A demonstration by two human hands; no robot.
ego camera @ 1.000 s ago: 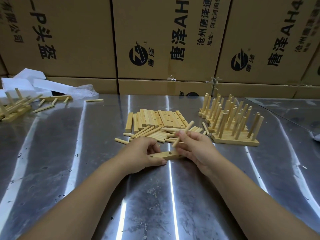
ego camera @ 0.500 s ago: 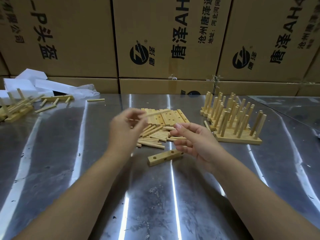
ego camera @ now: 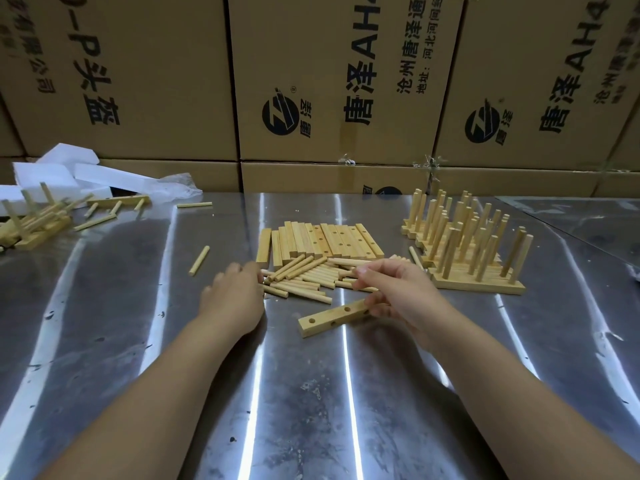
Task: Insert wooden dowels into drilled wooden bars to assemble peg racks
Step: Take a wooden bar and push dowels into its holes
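Steady the drilled bar (ego camera: 341, 315) at the middle of the bench (ego camera: 311, 393), holes up, with the right hand (ego camera: 398, 292) pinching its end; draw one from the dowel pile (ego camera: 304, 278) just behind with the left hand (ego camera: 235, 296) (grip hidden, cannot tell).

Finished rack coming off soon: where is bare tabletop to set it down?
Bare steel table lies left, between the lone wooden dowel and the far-left rack clutter; also near-right, in front of the finished peg racks. Crowded: the centre, with loose dowel pile and pale drilled wooden bar.
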